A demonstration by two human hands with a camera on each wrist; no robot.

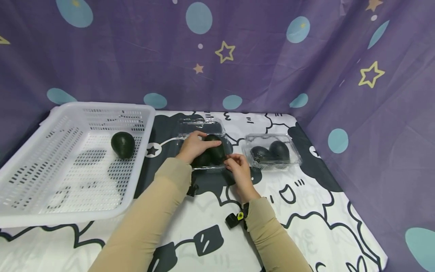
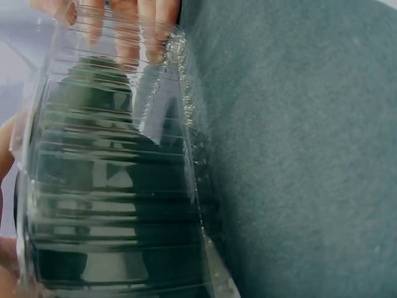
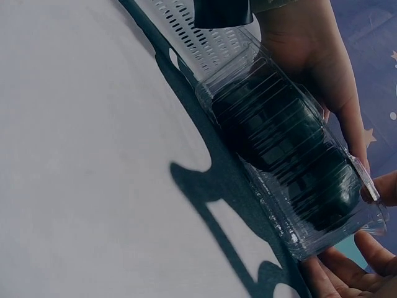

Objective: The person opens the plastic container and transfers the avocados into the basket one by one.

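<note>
In the head view my left hand is over a clear plastic clamshell box, its thumb lying across a dark green avocado in it. The index finger is on the avocado's far side; the other fingers are hidden. A second avocado lies beside it, to the left. My right hand pinches the box's near right corner. In the right wrist view its thumb is at the rim and its fingers are below. The box's lid stands open at the back.
Left of the box stands a white perforated basket with one avocado inside. To the right is another clear box holding two avocados. A purple curtain hangs behind the patterned cloth.
</note>
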